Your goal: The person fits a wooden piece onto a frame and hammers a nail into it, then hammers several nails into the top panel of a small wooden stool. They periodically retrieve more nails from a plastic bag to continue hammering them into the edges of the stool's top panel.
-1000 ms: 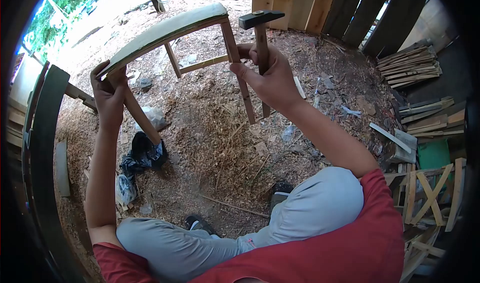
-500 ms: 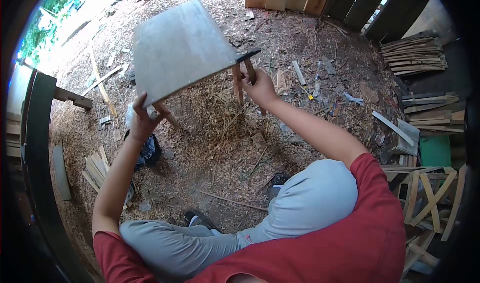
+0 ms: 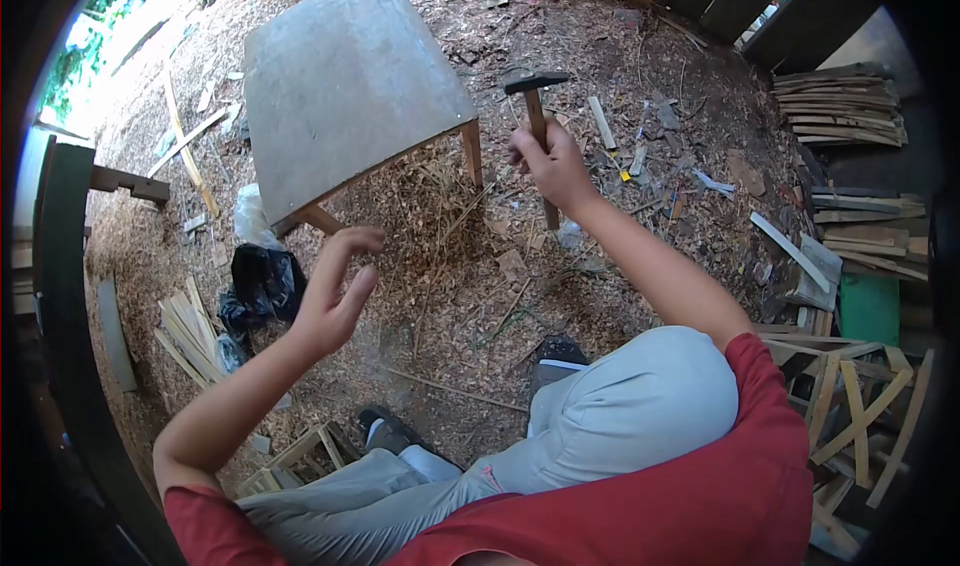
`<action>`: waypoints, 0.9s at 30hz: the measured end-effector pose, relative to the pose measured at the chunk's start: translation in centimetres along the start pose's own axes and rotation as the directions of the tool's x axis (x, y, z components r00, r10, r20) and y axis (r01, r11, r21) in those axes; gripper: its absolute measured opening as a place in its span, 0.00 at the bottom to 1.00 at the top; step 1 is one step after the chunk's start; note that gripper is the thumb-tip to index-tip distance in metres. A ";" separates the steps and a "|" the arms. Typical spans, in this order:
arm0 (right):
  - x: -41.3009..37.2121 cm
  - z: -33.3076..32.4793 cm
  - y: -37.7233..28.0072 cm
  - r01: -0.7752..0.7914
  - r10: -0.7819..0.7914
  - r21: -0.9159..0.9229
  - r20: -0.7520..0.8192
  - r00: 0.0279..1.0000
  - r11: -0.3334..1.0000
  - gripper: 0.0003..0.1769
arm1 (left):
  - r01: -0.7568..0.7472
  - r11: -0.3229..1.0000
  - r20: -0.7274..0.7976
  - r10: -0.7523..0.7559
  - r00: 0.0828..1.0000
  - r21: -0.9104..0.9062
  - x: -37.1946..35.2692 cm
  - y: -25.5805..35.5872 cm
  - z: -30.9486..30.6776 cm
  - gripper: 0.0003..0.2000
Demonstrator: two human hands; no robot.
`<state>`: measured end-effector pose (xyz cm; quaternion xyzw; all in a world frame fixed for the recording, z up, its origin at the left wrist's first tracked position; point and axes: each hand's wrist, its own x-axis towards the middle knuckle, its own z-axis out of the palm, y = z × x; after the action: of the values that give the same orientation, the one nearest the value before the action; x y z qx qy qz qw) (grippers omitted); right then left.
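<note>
We wrap our right hand (image 3: 558, 173) around the hammer (image 3: 537, 114); our left hand (image 3: 334, 301) (thumb and fingers spread apart) hovers near the table (image 3: 350, 86), above wood shavings (image 3: 415, 276).

- The floor (image 3: 440, 301) here looks like earth, thickly strewn with wood shavings and chips.
- A low table (image 3: 345, 96) stands on it, one leg plainly visible at its right corner.
- Left of that I see two crossed wooden strips (image 3: 185, 146).
- A crumpled black plastic bag (image 3: 265, 284) sits near a bundle of pale sticks (image 3: 190, 338).
- Over to the right lie a short pale slat (image 3: 602, 123) and a yellow scrap (image 3: 625, 176).
</note>
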<state>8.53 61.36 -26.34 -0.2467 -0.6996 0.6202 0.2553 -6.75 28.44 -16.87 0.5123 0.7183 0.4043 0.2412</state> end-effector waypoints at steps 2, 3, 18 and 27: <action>-0.3 -0.8 -1.9 -0.011 0.010 0.020 0.063 0.998 1.000 0.14 | 0.121 0.955 -0.018 -0.131 0.991 -0.271 3.0 -1.6 3.4 0.26; -0.5 -1.1 -2.8 -0.019 0.014 0.049 0.107 0.994 0.999 0.13 | 0.166 0.928 -0.027 -0.186 0.982 -0.334 5.4 -2.6 4.5 0.32; -3.1 -1.9 -11.6 0.239 -0.114 -0.720 0.219 0.969 0.651 0.19 | -0.188 0.483 -0.314 -0.195 0.929 -0.855 20.2 -6.8 14.4 0.36; -2.6 -2.2 -16.4 0.325 -0.225 -0.703 0.235 0.946 0.633 0.25 | -0.208 0.439 -0.364 -0.310 0.878 -0.874 21.1 -6.2 15.6 0.34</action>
<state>11.42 59.50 -9.95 -0.1790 -0.9325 0.2554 0.1820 -5.79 52.36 -29.23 0.1668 0.4446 0.8260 0.3036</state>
